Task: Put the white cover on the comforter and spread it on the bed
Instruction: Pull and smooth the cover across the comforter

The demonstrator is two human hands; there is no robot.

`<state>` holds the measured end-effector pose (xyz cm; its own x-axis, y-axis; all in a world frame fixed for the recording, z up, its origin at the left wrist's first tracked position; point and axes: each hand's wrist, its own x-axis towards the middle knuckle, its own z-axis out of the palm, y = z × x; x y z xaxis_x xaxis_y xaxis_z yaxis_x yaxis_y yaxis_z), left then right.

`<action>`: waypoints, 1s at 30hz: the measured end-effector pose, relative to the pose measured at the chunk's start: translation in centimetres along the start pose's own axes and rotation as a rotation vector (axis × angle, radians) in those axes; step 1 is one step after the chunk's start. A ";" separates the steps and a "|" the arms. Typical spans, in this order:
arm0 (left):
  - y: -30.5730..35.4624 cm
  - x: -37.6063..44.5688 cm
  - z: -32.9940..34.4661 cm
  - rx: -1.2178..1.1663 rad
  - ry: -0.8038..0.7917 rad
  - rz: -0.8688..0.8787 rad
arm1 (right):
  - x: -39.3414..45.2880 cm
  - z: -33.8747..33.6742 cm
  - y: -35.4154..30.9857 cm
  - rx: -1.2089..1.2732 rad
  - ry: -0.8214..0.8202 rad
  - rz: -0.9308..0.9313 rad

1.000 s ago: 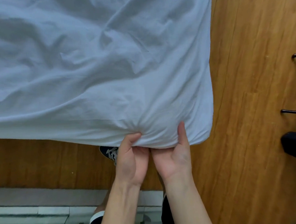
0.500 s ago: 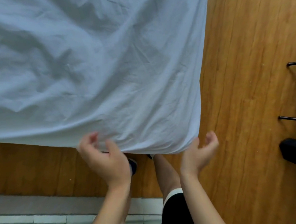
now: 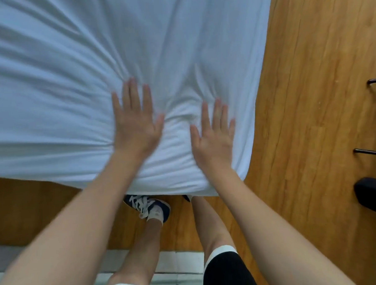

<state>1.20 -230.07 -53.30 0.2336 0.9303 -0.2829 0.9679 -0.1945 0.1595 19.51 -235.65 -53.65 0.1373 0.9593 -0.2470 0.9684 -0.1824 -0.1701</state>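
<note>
The white covered comforter (image 3: 70, 72) lies spread over the bed and fills the upper left of the view; its near right corner hangs over the bed's edge. My left hand (image 3: 136, 121) lies flat on it, fingers straight and spread, pressing the cloth. My right hand (image 3: 215, 134) presses flat beside it, closer to the corner. Creases fan out from both palms, and a bunched fold sits between the hands.
Wooden floor (image 3: 310, 92) runs along the right and near side of the bed. A black object (image 3: 375, 195) and two dark metal rods (image 3: 372, 152) stand at the right edge. My legs and a dark sneaker (image 3: 149, 207) are below the comforter's edge.
Both hands let go of the comforter's near edge, rose, and now press flat on top of it, farther in. The cloth went from loosely rumpled to stretched creases.
</note>
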 end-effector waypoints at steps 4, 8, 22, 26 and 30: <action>2.4 -4.1 -1.3 0.054 -0.222 0.123 | -4.3 -1.6 -0.4 0.046 -0.157 0.253; 3.1 -8.2 -4.8 0.167 -0.576 0.184 | -9.0 -5.3 -0.8 0.052 -0.511 0.287; 9.7 -16.9 -26.1 -0.223 -0.618 -0.047 | -13.5 -29.1 -1.3 0.465 -0.712 0.365; 11.8 -20.3 -28.1 -0.209 -0.640 0.012 | -17.3 -30.8 1.0 0.477 -0.668 0.378; 13.5 -22.0 -28.5 -0.207 -0.607 0.060 | -19.1 -32.3 2.8 0.477 -0.639 0.360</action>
<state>6.47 -244.31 -17.92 0.3565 0.5665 -0.7429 0.9277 -0.1204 0.3534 26.30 -247.50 -18.59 0.1363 0.5473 -0.8257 0.6789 -0.6586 -0.3245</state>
